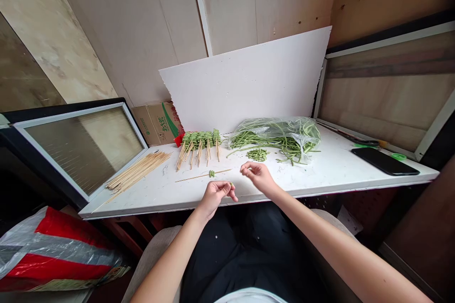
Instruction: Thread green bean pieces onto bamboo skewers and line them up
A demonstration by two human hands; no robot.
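Pinched between thumb and forefinger of the left hand (216, 194): a cut bean piece (232, 183), held over the near edge of the white table (320, 177). Just beside, the right hand (259, 176), fingertips drawn together, on what cannot be told. Just beyond, flat on the table, lies a bamboo skewer (192, 178) carrying one bean piece. Farther back sit a heap of cut pieces (257, 154), loaded skewers (199, 144), a plastic bag of long beans (280, 135); bare skewers (137, 173) left, phone (384, 161) right.
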